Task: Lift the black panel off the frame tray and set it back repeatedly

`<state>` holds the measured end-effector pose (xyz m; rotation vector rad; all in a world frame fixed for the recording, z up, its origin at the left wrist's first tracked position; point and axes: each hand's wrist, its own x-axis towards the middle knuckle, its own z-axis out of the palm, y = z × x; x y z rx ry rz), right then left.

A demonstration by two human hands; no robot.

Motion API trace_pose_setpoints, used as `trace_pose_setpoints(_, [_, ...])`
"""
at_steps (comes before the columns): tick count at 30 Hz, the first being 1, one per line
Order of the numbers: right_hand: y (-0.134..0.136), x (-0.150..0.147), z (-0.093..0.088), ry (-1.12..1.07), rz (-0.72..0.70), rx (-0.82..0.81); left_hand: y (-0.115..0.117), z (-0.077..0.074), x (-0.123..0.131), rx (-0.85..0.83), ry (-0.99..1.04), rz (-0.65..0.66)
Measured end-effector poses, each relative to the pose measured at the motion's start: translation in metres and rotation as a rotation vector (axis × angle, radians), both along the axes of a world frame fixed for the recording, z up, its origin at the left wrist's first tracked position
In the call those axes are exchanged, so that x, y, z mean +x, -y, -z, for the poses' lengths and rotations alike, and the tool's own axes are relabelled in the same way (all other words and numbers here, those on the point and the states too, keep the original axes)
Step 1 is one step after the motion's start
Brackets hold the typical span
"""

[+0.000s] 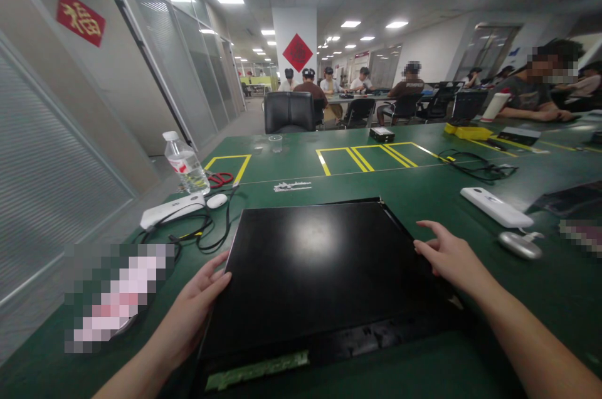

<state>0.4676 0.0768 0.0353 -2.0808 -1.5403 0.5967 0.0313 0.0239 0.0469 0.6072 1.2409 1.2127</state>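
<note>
A flat, glossy black panel (310, 273), which looks like a monitor screen, lies in front of me, with a ceiling light mirrored in it. A black frame (357, 339) shows under its near and right edges, and a strip of green tape (256, 371) is on the near part. My left hand (204, 286) grips the panel's left edge, thumb on top and the other fingers partly hidden beneath. By the right edge, my right hand (439, 251) has its index finger stretched out and apart from the thumb; I cannot tell whether it touches the edge.
To the left are a water bottle (185, 164), red-handled scissors (221, 180), a white device (172, 209) and black cables (202, 226). Another white device (496, 206) and a silver mouse (520, 244) lie right. Yellow tape (357, 159) marks the green table (273, 164); people sit beyond.
</note>
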Motion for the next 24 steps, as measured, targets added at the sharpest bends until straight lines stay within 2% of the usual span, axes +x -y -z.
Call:
trace_pose_setpoints(12, [-0.002, 0.004, 0.005, 0.019, -0.030, 0.035, 0.004, -0.002, -0.004, -0.017, 0.032, 0.014])
trace_pose_setpoints(16, [-0.004, 0.006, 0.007, 0.025, -0.039, 0.026, 0.003, -0.002, -0.008, 0.036, 0.033, -0.026])
trace_pose_setpoints(24, [-0.005, 0.007, 0.006, -0.003, -0.033, -0.004, 0.000, 0.000, -0.028, 0.154, -0.385, -0.036])
